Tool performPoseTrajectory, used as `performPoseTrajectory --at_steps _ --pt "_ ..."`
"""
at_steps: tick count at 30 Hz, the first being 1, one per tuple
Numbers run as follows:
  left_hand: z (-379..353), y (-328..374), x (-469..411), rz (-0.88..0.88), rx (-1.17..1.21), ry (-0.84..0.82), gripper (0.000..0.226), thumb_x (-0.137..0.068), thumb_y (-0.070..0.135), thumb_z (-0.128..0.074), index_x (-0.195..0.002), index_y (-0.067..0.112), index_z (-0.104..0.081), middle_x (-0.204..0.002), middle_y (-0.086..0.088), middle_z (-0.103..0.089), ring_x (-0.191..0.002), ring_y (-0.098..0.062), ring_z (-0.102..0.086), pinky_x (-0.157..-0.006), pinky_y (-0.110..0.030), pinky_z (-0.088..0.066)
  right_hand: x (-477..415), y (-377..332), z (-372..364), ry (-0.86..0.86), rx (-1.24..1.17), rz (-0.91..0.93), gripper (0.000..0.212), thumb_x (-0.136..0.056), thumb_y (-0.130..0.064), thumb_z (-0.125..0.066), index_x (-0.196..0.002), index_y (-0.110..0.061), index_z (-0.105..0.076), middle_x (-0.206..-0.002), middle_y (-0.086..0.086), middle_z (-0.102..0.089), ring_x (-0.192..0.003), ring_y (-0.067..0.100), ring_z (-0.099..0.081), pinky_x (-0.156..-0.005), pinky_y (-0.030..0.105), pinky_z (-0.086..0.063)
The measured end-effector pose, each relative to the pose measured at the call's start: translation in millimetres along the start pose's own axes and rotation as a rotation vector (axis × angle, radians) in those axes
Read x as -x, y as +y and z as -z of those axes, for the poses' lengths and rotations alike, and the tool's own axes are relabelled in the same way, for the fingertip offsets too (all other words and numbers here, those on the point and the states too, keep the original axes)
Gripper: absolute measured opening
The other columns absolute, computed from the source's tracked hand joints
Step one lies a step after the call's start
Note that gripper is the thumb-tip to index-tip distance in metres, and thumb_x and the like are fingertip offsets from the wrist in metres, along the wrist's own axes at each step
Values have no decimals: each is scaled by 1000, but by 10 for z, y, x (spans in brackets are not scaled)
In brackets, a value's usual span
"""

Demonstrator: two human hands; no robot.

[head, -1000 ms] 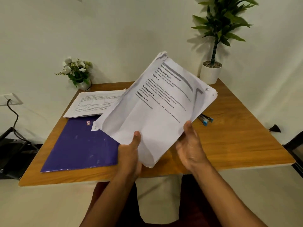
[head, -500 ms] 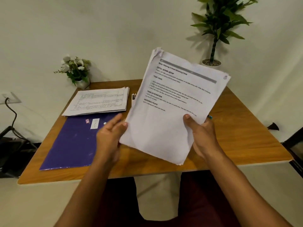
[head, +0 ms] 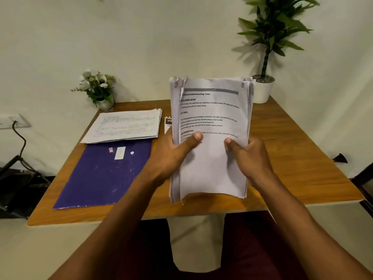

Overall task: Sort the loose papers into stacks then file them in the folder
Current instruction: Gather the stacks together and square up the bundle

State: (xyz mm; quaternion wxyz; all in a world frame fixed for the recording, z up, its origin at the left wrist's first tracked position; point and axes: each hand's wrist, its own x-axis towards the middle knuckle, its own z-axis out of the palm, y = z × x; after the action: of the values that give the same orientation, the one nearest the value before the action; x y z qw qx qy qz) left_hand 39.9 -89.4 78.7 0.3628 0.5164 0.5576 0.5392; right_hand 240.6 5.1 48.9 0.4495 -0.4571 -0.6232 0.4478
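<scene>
Both my hands grip the paper stack (head: 212,154) upright at frame center, above the desk (head: 292,158): left hand (head: 171,156) on its left edge, right hand (head: 250,156) on its right, thumbs in front. Purple folder (head: 101,174) lies flat lower left, sorted pile (head: 125,126) behind it.

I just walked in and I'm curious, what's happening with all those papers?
A person holds a bundle of papers upright over the table, the left hand gripping one side and the right hand the other, thumbs on the front page. A second stack lies flat at the far edge of the purple folder, which lies shut on the table.
</scene>
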Motion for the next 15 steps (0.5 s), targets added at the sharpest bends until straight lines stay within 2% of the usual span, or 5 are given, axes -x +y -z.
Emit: performPoseTrajectory --at_steps 2,5,7,11,15 --pt "-103 -96 11 4 -44 74 46 -87 53 -74 -129 45 -58 -118 20 -71 -108 -2 -68 -80 -17 -58 -20 2 15 12 -25 -15 11 -94 -26 -72 -87 -33 -70 -85 -25 -72 -82 -1 -71 -80 30 -58" --pt "-135 -229 16 66 -105 221 30 -100 26 -63 -129 33 -59 -109 23 -69 -93 3 -69 -62 -6 -52 -37 4 11 12 -56 -24 5 -94 -25 -73 -94 -29 -70 -94 -18 -73 -90 9 -72 -84 35 -59" --pt "-97 -302 1 106 -76 242 20 -103 30 -58 -122 34 -61 -104 20 -71 -89 5 -70 -59 -8 -53 -37 8 -5 16 -57 -18 5 -95 -25 -72 -99 -26 -72 -97 -15 -75 -91 11 -73 -82 33 -58" --pt "13 -349 -34 141 19 228 18 -103 35 -58 -119 33 -66 -103 15 -76 -92 -6 -75 -71 -25 -63 -21 3 -57 31 -40 9 19 -96 -28 -71 -111 -18 -72 -100 -14 -74 -87 0 -69 -65 15 -52" --pt "14 -311 -33 145 105 270 27 -102 29 -54 -126 29 -65 -110 12 -76 -98 -12 -75 -74 -32 -64 30 13 -80 14 -54 63 15 -96 -26 -71 -111 -25 -71 -93 -25 -69 -86 -9 -66 -68 9 -52"
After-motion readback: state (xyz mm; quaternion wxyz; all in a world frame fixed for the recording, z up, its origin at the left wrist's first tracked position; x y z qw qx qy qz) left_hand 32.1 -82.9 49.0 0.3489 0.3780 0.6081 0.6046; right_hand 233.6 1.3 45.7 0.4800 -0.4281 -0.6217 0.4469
